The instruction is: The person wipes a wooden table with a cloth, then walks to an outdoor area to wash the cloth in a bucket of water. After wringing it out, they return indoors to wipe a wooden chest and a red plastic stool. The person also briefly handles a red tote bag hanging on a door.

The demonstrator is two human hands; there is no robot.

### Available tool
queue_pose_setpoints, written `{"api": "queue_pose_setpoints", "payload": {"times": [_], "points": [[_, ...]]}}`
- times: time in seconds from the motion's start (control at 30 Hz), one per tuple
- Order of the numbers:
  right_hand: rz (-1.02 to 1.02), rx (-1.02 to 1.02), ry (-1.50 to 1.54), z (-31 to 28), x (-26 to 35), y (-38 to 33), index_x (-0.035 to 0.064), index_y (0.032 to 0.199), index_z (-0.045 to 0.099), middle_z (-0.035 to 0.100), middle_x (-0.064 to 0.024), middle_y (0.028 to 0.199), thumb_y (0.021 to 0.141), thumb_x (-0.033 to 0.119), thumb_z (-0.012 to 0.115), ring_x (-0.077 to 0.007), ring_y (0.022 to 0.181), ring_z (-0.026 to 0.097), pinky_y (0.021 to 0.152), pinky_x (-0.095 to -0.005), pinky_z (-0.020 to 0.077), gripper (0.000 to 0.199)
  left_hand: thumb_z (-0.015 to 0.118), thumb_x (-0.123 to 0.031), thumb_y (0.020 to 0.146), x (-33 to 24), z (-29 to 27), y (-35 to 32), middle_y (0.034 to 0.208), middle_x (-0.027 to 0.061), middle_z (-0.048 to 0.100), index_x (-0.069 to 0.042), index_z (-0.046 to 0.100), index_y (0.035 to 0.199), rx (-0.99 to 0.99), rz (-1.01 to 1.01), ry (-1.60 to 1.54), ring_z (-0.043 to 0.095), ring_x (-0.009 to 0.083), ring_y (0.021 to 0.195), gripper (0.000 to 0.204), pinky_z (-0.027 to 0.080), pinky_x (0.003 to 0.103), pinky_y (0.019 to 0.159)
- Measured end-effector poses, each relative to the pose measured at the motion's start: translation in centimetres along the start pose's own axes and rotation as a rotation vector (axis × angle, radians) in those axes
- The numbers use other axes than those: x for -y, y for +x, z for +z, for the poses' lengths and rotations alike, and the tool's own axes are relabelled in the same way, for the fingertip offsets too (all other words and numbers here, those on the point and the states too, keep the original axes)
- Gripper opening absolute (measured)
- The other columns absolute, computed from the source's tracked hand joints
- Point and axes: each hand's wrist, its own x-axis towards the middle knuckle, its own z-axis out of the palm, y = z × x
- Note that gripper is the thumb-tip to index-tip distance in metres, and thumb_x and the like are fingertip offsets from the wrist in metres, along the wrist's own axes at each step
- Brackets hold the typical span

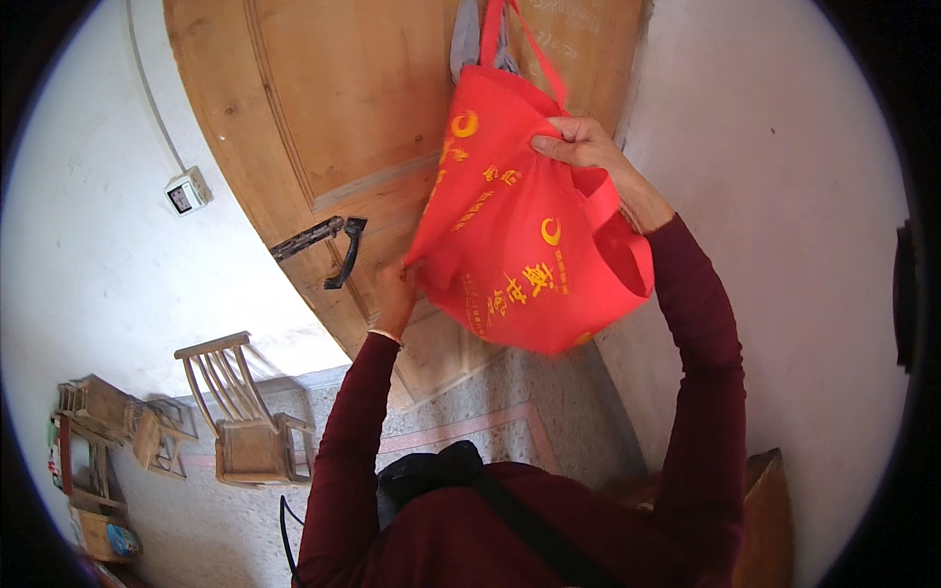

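Note:
A red cloth bag point(510, 225) with yellow print hangs by its red handle point(495, 34) against a wooden door point(343, 118). My right hand point(588, 147) pinches the bag's upper rim near its open mouth. My left hand point(392, 294) grips the bag's lower left corner, pressed close to the door. Both arms wear dark red sleeves and reach upward. A grey cloth point(469, 44) shows behind the handle at the top of the door.
A black door handle point(328, 245) sticks out left of the bag. A white wall switch box point(186, 191) sits on the left wall. A small wooden chair point(245, 412) and wooden crates point(108, 431) stand on the floor at left. A wooden piece point(765, 519) is at lower right.

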Motion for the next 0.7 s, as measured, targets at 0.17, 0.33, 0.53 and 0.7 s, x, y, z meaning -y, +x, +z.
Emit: {"api": "queue_pose_setpoints", "payload": {"times": [0.17,0.33,0.53,0.7], "points": [[0.121,0.072,-0.284,-1.7,0.2,-2.1,-0.0005,0.110,0.059,0.061,-0.0081,0.106,0.094,0.047,0.042,-0.0141,0.085,0.060,0.079,-0.0271,0.0482,0.053,0.053,-0.007,0.089,1.0,-0.2,0.2,0.089,0.0073,0.067,0.001,0.061,0.105,-0.004,-0.002,0.013,0.059,0.0106,0.083,0.020,0.046,0.028,0.072],[0.192,0.349,-0.206,-5.6,0.1,-6.7,-0.0022,0.115,0.056,0.060,-0.0134,0.109,0.083,0.069,0.038,-0.0209,0.090,0.062,0.084,-0.0301,0.0473,0.080,0.052,-0.006,0.089,0.2,-0.7,1.1,0.091,0.0064,0.065,0.004,0.060,0.104,-0.012,0.167,0.037,0.058,0.0102,0.085,0.019,0.046,0.027,0.073],[0.003,0.344,-0.270,-13.3,-0.5,-13.4,-0.0038,0.110,0.058,0.063,-0.0130,0.101,0.067,0.038,0.080,-0.0225,0.086,0.064,0.083,-0.0338,0.0485,0.064,0.050,-0.007,0.089,-0.3,0.0,1.3,0.091,0.0192,0.065,0.005,0.058,0.106,0.007,0.061,-0.049,0.062,0.0191,0.087,0.023,0.046,0.033,0.075],[0.311,0.334,-0.229,-16.2,-0.1,-15.7,-0.0037,0.104,0.060,0.065,-0.0109,0.092,0.071,0.017,0.077,-0.0198,0.083,0.063,0.078,-0.0329,0.0491,0.043,0.053,-0.009,0.088,2.3,-0.4,1.8,0.084,0.0146,0.066,0.004,0.060,0.104,-0.049,0.085,-0.110,0.061,0.0138,0.080,0.021,0.046,0.030,0.071]]}}
